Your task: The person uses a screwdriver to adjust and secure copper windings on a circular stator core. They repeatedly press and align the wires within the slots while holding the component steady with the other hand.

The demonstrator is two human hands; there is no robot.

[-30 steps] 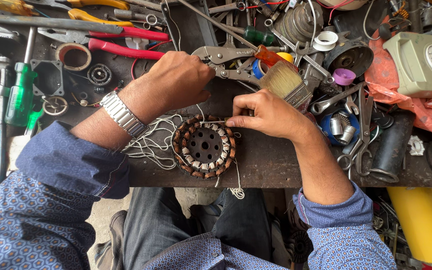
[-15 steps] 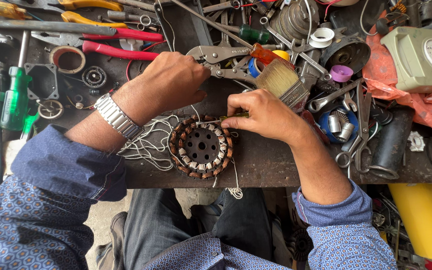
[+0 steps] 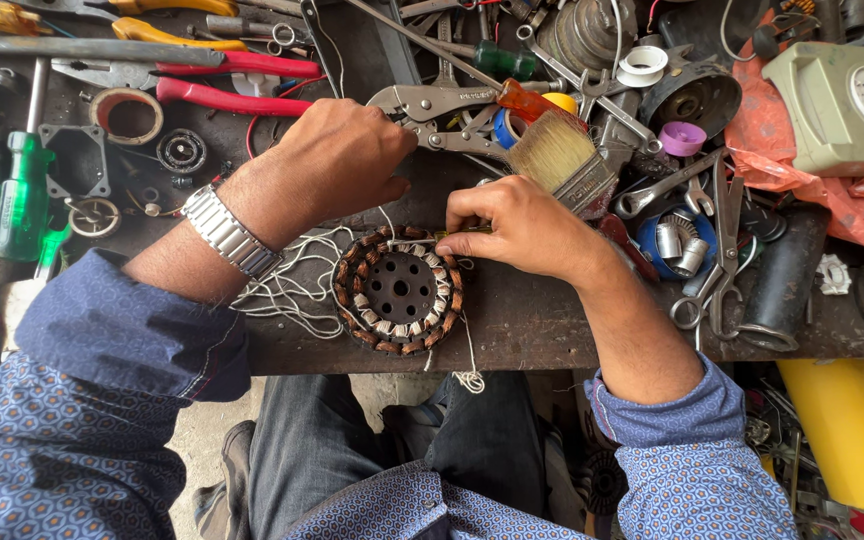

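A round motor stator (image 3: 398,290) with copper windings and white lacing lies on the dark workbench (image 3: 552,320) near its front edge. My right hand (image 3: 517,228) pinches at the stator's upper right rim, fingers closed on the winding or its white string. Just beyond the stator, my left hand (image 3: 342,160) is a closed fist that seems to pull a white string taut; a metal watch (image 3: 227,232) is on that wrist. Loose white string (image 3: 292,285) lies in loops left of the stator, and one end (image 3: 469,378) hangs over the bench edge.
Tools crowd the bench behind: locking pliers (image 3: 442,105), a paintbrush (image 3: 562,160), red-handled pliers (image 3: 222,95), a green screwdriver (image 3: 22,195), scissors (image 3: 717,250), spanners, tape rolls. A green box (image 3: 842,90) on orange plastic sits at the right. A yellow cylinder (image 3: 847,430) stands below the bench.
My left fist has drawn slightly back from the stator, pulling the string. My right hand stays pinched at the stator's rim.
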